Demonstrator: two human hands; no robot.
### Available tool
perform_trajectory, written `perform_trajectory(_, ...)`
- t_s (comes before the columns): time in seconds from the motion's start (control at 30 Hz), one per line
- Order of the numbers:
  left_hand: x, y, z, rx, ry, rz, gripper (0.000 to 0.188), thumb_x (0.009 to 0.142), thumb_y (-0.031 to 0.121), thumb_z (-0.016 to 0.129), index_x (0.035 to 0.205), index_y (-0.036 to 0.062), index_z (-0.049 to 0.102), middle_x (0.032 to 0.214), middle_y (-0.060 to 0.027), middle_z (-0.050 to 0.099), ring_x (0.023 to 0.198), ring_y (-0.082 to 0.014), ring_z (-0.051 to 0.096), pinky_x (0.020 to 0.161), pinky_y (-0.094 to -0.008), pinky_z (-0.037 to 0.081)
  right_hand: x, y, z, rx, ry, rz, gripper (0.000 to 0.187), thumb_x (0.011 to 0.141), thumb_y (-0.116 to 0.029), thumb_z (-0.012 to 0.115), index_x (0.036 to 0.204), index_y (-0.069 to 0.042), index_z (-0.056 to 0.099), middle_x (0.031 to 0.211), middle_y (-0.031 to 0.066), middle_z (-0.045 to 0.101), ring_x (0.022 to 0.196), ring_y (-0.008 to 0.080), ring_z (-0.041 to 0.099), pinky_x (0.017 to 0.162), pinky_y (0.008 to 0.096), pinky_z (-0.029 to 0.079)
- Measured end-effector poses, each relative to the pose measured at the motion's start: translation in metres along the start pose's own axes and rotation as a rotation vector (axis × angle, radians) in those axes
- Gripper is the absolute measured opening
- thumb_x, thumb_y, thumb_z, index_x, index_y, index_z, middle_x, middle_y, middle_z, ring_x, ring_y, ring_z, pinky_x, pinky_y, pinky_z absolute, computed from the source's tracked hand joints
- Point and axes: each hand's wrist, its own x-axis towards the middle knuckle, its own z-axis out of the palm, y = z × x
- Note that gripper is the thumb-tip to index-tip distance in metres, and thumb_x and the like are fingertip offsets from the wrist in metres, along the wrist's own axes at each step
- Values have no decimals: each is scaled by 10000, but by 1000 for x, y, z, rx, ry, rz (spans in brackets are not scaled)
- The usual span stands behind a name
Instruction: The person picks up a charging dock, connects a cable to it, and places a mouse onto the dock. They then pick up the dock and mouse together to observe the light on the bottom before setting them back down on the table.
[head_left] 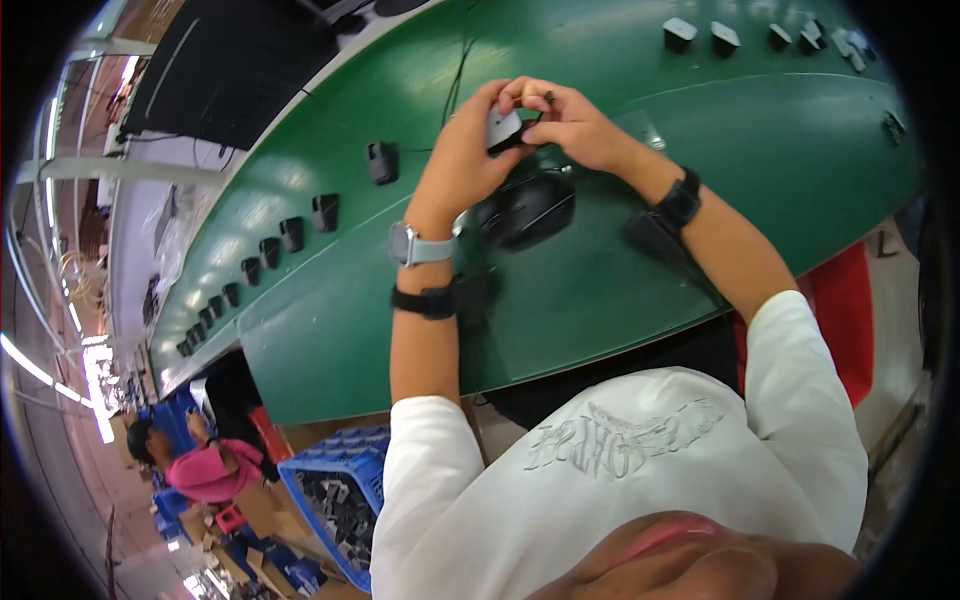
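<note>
Over the green table [350, 310], my left hand [462, 160] is closed around a small box-shaped device [503, 130] with a white top and dark sides. My right hand [588, 135] meets it from the other side, its thumb and fingers pinched at the device's edge around a thin dark piece [547, 98], too small to name. Just below both hands lies a black rounded object [530, 210] with a glossy surface. A single black block [381, 163] stands left of my left hand.
Several black blocks [291, 234] line the table's left side. White-topped black devices [680, 35] stand at the far right. A dark panel [235, 70] rises behind the table. A blue crate [335, 500] of dark parts sits lower left; a person in pink [215, 470] is beyond.
</note>
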Motion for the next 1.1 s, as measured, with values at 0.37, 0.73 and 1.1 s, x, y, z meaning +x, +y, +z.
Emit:
perform_trajectory(0.37, -8, -44, 3, -684, 71, -341, 281, 908, 121, 760, 1133, -14, 659, 964, -64, 709, 855, -117, 657, 747, -254, 493, -6, 21, -35, 4, -28, 131, 367, 1082, -358, 317, 885, -82, 458, 967, 39, 558, 970, 167, 512, 940, 333, 424)
perform_trajectory(0.73, -11, -52, 0, -976, 65, -323, 164, 1017, 175, 637, 1010, 12, 649, 920, -48, 694, 778, -122, 663, 648, -280, 562, -11, 7, -4, -595, 126, -58, 224, 1056, -230, 577, 1034, -8, 593, 904, 44, 549, 853, 169, 514, 790, 316, 443)
perform_trajectory(1.1, -10, -47, -3, -745, 47, -429, 221, 995, 260, 680, 938, 47, 682, 844, -4, 672, 730, -79, 639, 610, -257, 563, -13, 8, 2, -718, 110, -234, 192, 1026, -171, 607, 1011, 15, 654, 879, 119, 614, 816, 270, 590, 751, 360, 480)
